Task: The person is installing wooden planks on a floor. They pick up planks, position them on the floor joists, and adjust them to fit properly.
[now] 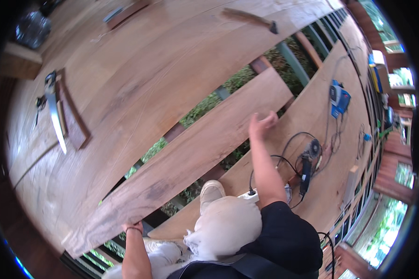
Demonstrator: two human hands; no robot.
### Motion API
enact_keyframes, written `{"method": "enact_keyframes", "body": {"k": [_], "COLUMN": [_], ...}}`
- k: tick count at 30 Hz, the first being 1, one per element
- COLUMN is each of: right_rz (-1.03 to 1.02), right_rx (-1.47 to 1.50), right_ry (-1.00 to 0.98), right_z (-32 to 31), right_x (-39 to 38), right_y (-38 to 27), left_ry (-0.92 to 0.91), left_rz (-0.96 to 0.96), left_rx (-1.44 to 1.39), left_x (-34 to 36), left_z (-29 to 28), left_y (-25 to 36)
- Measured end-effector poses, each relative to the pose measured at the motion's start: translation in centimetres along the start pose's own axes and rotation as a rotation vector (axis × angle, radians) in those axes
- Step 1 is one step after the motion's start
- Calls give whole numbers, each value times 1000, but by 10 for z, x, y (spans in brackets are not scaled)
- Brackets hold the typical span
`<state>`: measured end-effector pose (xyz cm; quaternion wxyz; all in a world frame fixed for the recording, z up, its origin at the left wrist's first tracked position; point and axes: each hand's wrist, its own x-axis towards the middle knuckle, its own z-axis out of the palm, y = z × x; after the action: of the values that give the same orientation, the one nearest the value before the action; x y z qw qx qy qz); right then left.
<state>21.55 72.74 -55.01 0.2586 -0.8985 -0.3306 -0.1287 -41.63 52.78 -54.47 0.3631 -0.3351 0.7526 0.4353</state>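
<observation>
A long wooden plank (186, 153) lies slantwise across the gap in the floor, over the bare joists. My left hand (134, 226) grips its near edge by the lower left end, its fingers partly hidden at the board. Toward the plank's far right end is my right hand (263, 124), beside the same edge, with nothing in it and its fingers apart and slightly bent. An angle grinder (307, 162) with a black handle rests on the boards right of my right forearm. Farther right sits a blue power planer (339, 100).
Open gaps between joists (291, 63) show greenery below. On the wide boards at left lie a handsaw (56, 114) and a dark wood offcut (74, 123); a hammer (253, 19) lies at the far side. Cords and a white power strip (249, 197) run near my right arm.
</observation>
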Motion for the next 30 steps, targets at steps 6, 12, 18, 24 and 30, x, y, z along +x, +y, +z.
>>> {"method": "enact_keyframes", "body": {"k": [6, 12, 18, 24, 30], "right_rz": [563, 751, 550, 502, 595], "right_rx": [295, 170, -103, -156, -40], "right_ry": [-279, -415, -365, -373, -408], "right_z": [21, 29, 59, 78, 79], "right_x": [12, 34, 46, 75, 73], "right_y": [-1, -15, 4, 29, 23], "left_ry": [-33, -156, 380, 340, 334], "left_rz": [-6, 54, 87, -47, -103], "left_rx": [-72, -279, 118, 146, 175], "left_x": [32, 13, 34, 27, -5], "left_z": [-12, -1, 2, 16, 25], "left_y": [4, -32, -63, -88, -72]}}
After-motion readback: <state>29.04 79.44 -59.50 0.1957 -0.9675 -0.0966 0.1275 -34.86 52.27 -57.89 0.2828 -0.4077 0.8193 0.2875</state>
